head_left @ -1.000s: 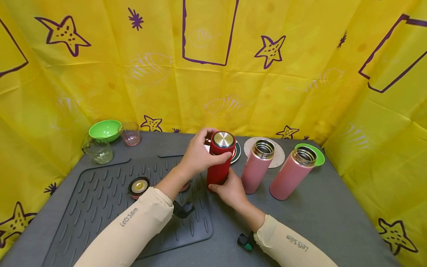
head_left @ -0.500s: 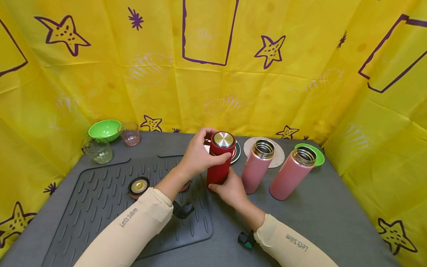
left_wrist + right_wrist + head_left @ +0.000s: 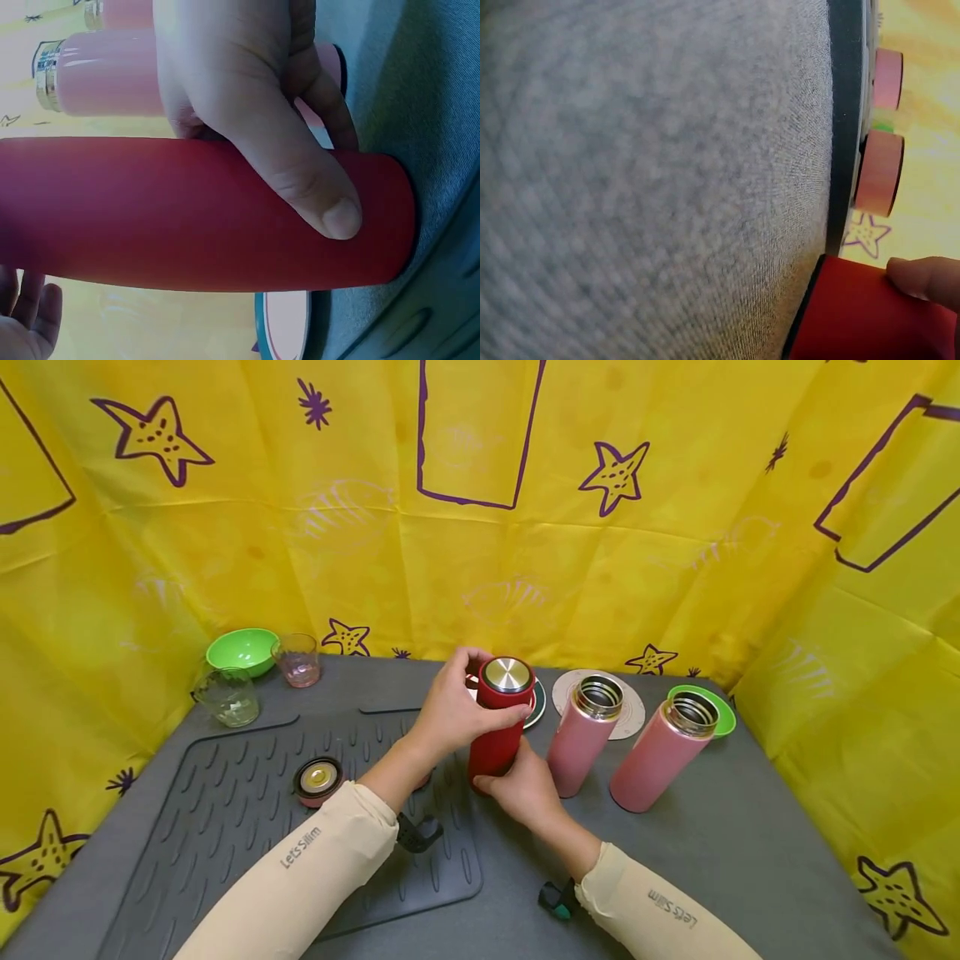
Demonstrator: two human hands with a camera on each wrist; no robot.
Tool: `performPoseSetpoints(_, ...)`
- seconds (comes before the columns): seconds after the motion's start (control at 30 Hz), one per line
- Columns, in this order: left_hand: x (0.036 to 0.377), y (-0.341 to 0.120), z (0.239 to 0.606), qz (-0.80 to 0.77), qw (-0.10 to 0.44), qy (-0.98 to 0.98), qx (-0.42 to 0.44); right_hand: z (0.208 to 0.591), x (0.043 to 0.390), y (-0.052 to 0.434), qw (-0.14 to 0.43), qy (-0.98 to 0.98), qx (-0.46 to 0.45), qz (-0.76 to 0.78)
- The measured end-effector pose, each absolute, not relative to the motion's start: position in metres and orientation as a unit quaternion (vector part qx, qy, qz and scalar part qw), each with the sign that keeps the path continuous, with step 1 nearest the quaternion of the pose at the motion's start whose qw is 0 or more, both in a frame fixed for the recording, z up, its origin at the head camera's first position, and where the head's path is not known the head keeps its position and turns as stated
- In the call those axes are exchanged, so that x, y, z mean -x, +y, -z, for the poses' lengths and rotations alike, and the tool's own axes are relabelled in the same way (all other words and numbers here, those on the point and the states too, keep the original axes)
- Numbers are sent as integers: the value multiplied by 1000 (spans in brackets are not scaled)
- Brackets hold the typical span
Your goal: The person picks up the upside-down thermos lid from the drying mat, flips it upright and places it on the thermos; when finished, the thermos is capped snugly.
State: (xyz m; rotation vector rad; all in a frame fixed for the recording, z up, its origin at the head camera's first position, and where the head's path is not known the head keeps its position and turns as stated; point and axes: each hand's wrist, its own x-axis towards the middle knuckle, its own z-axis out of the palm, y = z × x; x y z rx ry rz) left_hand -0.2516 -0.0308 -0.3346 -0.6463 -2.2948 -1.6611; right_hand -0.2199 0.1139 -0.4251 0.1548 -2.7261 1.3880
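Presently, flask (image 3: 497, 747): red, held between your two hands, upright; its base seems to rest on the grey table (image 3: 735, 852), just beside the mat (image 3: 225, 810). Pink flask (image 3: 579, 749) stands close on the right, plate (image 3: 540, 706) behind.
Left hand (image 3: 456, 700): yours is wrapped round the upper end, thumb laid across the front, fingers passing behind. You cannot tell how far the tips reach; the flask hides them.
Right hand (image 3: 527, 787): yours is curled round the bottom part, thumb flat on the red near the base, no gap showing beneath it.
Red surface: looks matt, so you should get fair friction if dry; expect it to slip if wet.
Steel disc (image 3: 507, 675): shiny, likely slick; take the side of the top end, not this face.
Body: probably stiff metal; a firm squeeze should do no harm, though a drop could dent it.
Weight: likely moderate (contents not visible, so allow for a full one).
Balance: tall and narrow; a sideways push up high could tip it. Keep your lower hold near the base, and match any twist above with an equal resistance below.
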Motion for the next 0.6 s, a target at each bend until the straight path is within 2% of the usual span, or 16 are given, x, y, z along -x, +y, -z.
performPoseSetpoints(0.23,253,-36,335,560,96,-777,271,424,220,116,38,-895,-49,-442)
performPoseSetpoints(0.5,251,-29,332,586,86,-773,226,425,220,115,37,-891,-54,-450)
performPoseSetpoints(0.6,252,-31,332,585,88,-772,233,426,220,115,40,-891,-55,-450)
